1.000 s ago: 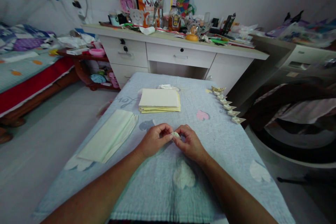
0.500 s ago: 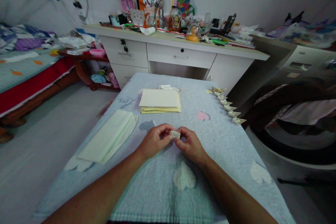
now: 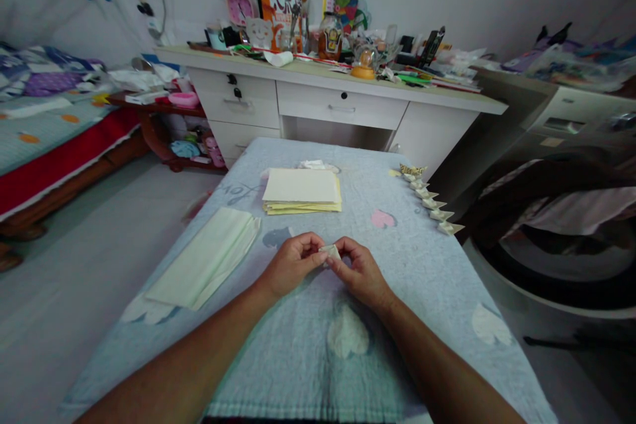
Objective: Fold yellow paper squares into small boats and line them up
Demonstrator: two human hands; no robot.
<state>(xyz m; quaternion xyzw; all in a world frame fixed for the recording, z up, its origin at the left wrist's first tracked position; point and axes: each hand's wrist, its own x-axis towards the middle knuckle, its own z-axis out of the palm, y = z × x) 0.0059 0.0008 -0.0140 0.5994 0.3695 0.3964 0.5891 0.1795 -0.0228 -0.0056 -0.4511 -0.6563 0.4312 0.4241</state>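
Note:
Between my two hands is a small piece of folded pale paper, held a little above the cloth. My left hand pinches its left side with thumb and fingers. On the other side, my right hand grips its right part, thumb at the lower edge. The fingertips cover much of the paper, so its exact shape is hard to make out. Beyond my hands lies a stack of cream and yellow paper sheets. A row of small folded paper boats runs along the right edge.
A light blue patterned cloth covers the table. Folded pale green paper lies at the left. Behind stands a white desk loaded with a jar, an orange bag and clutter. A washing machine stands right, a bed left.
The folded paper has turned slightly between my fingertips, and its visible outline differs. Both hands have shifted only a little; everything else lies as before.

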